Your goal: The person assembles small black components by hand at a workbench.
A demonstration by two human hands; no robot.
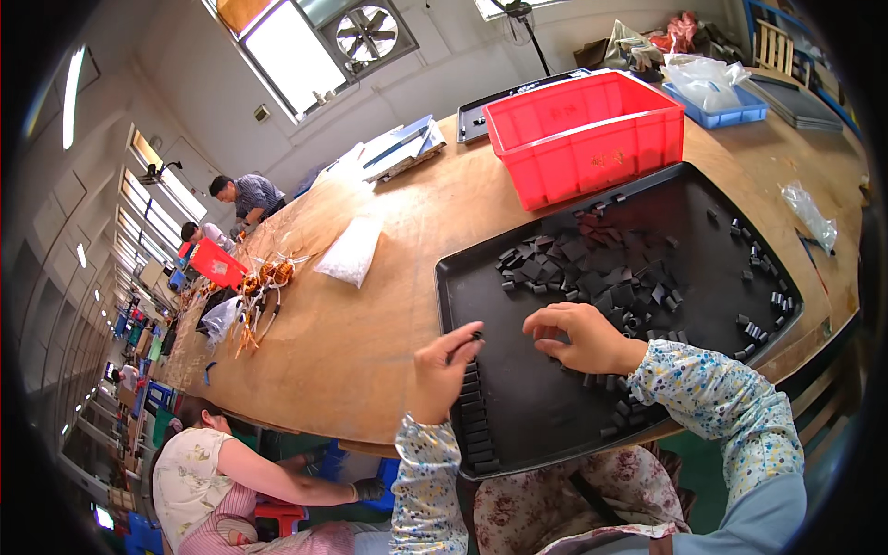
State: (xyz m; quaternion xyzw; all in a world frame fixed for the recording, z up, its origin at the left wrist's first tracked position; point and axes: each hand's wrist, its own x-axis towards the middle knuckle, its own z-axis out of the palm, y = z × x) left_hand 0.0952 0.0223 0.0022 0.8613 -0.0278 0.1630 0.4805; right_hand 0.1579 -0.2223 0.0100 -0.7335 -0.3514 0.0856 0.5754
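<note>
A: "Left hand pinches a small black piece at the black tray's left edge; right hand hovers over the tray, thumb and fingers apart!"

B: "Lining-up, I'd judge; next calls for neat placing along that edge's row."

A: "Around the tray?"

B: "Wooden table beneath, red bin beyond, fan farthest!"

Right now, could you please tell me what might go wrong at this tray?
The left hand is right by the row of black pieces along the left side of the tray, so a slip might knock them out of line. The right sleeve is close to loose pieces toward the tray's near side and could sweep some aside. The tray seems to reach the edge of the table, so a bump might shift it.
</note>
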